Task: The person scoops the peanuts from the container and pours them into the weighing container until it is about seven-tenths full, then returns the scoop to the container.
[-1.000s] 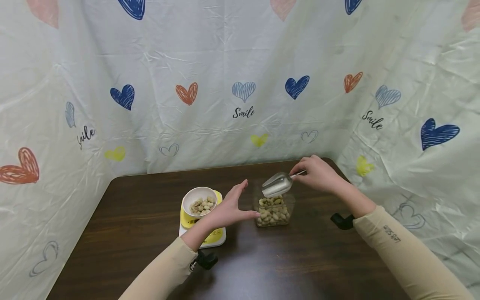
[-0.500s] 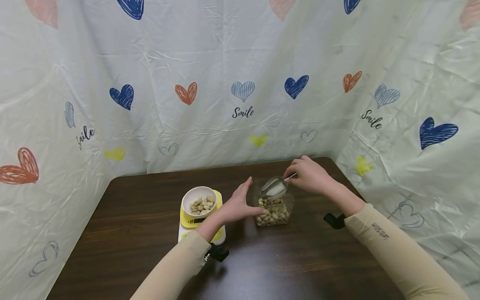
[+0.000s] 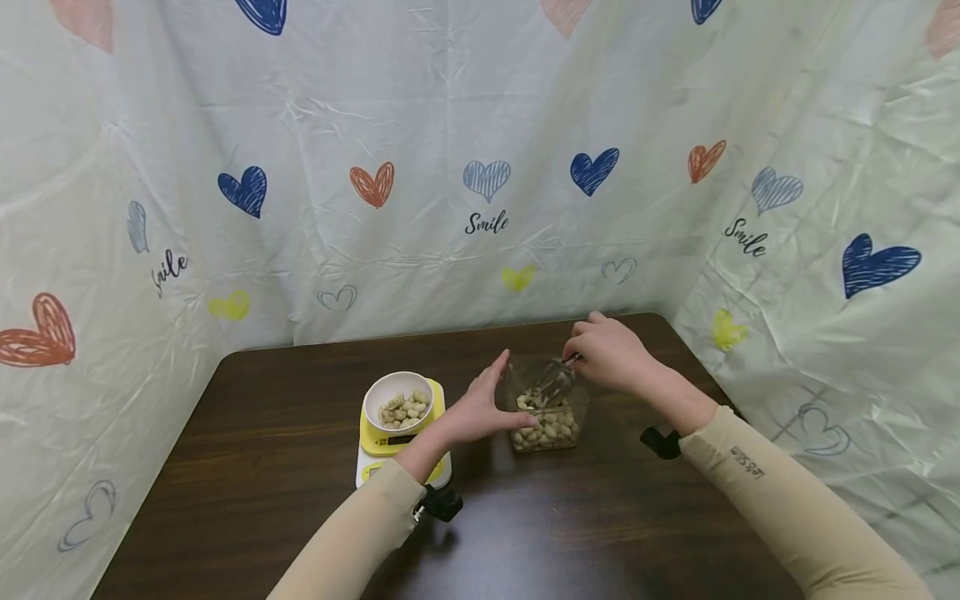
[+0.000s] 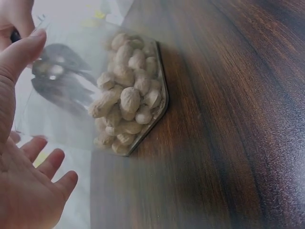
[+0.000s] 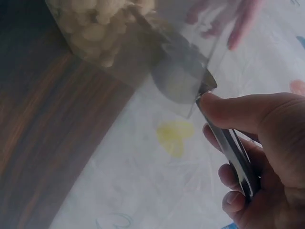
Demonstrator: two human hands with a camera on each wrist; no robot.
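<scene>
My right hand (image 3: pixel 611 354) grips a metal scoop (image 3: pixel 555 385) by its handle, thumb laid along the top in the right wrist view. The scoop's bowl (image 4: pixel 62 71) is tilted down inside a clear plastic container (image 3: pixel 582 412), its tip at the unshelled peanuts (image 4: pixel 128 98) in the lower part. My left hand (image 3: pixel 480 411) is at the container's left side, thumb and fingers spread apart. In the left wrist view that thumb (image 4: pixel 24 52) lies by the container's rim, while the other fingers extend loosely.
Left of the container, a white bowl (image 3: pixel 372 411) with several peanuts stands on a yellow and white kitchen scale (image 3: pixel 372 442). My left forearm partly covers the scale. The dark wooden table (image 3: pixel 262 467) ends at a white curtain (image 3: pixel 420 275) with printed hearts.
The scoop has gone from above the container down into it, as my right hand moved left. My left hand has shifted right, closer against the container.
</scene>
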